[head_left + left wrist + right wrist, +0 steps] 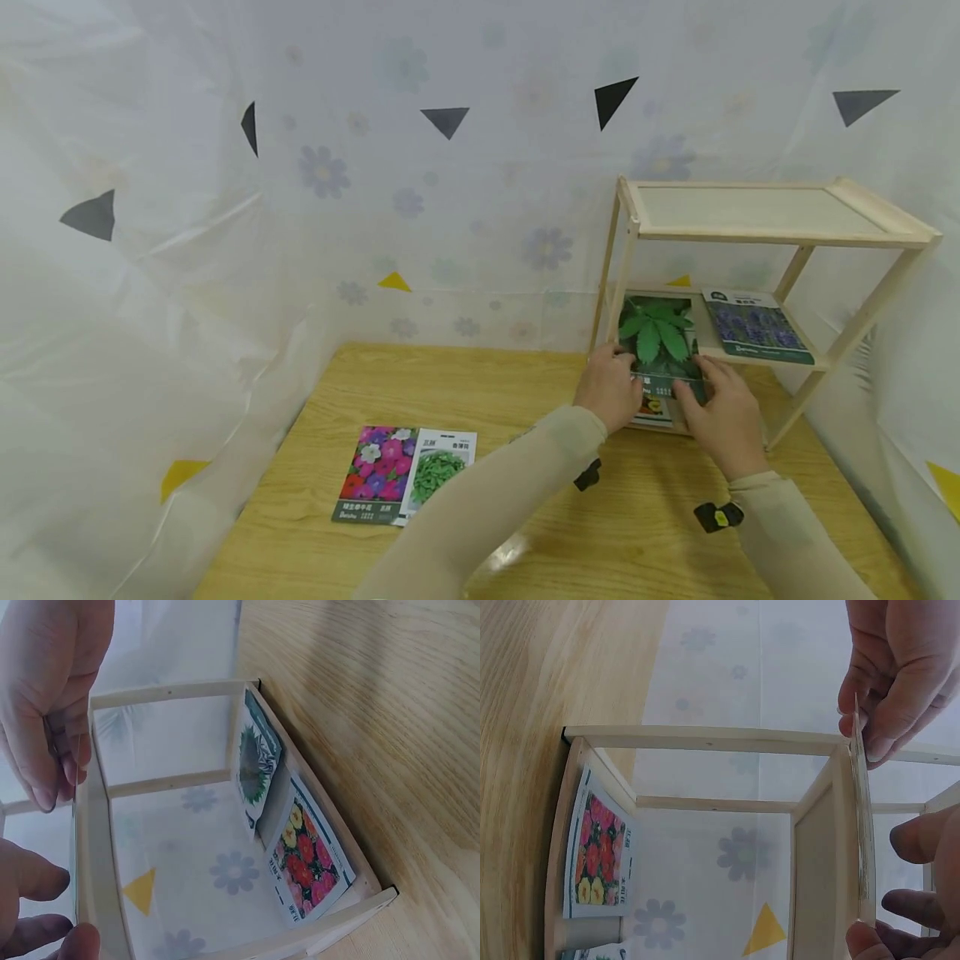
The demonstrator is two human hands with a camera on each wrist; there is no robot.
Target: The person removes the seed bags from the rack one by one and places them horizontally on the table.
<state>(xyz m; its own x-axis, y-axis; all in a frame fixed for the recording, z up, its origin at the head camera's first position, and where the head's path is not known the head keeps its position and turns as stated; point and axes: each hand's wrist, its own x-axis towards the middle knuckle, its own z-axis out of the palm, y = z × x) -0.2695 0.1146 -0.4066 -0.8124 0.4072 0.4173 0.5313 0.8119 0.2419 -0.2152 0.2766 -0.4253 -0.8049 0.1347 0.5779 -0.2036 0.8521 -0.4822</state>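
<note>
A seed packet with a large green leaf picture (pixel 656 333) lies at the left part of the middle shelf, its near end tilted over the front edge. My left hand (pixel 609 389) pinches its left side near the lower corner, and my right hand (pixel 723 412) pinches the right side. Edge-on in the right wrist view, the packet (pixel 861 817) is a thin strip between fingers and thumbs. A lavender seed packet (pixel 759 327) lies to its right on the same shelf. Below, the bottom shelf carries a packet with red and yellow flowers (pixel 307 859) and a green-pictured packet (pixel 255 765).
The light wooden rack (pixel 780 240) has a pale top panel above the hands and posts close on both sides. On the table (pixel 300 500), left of my forearm, a petunia packet (pixel 378 475) and a green-herb packet (pixel 438 467) lie side by side. White plastic sheeting (pixel 480 217) hangs behind.
</note>
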